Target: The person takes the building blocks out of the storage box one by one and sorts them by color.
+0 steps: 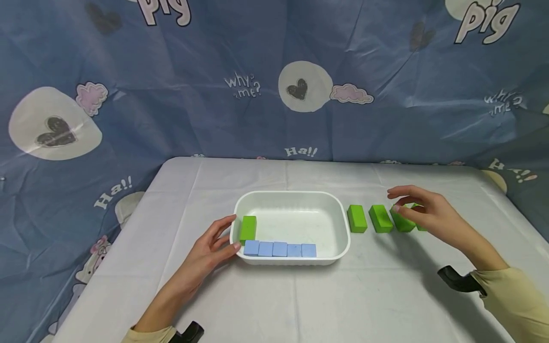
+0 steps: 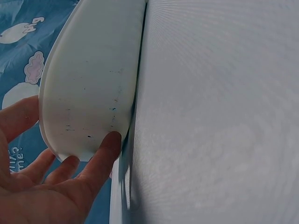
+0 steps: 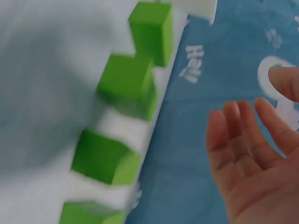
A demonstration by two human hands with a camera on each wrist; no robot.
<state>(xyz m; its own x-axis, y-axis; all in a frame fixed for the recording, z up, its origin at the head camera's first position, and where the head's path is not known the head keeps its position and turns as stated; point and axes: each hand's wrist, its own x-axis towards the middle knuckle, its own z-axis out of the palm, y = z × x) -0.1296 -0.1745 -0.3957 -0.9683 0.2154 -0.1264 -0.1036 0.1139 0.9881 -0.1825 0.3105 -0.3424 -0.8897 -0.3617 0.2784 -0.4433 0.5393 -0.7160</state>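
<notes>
While left hand [image 1: 210,250] steadies tray [image 1: 291,196] — right hand [image 1: 422,214] over green blocks [image 1: 379,218].

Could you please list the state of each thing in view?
White tray: upright, holds blocks.
Blue blocks: five, rowed along tray's near wall.
Green block in tray: beside left wall.
Green blocks outside: rowed on table.
Left hand: open, touching tray.
Right hand: open above blocks.

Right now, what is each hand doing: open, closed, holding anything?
Left hand: open, fingers straight, touching the left end of the white tray.
Right hand: open, holding nothing, above the green blocks right of the tray.
</notes>
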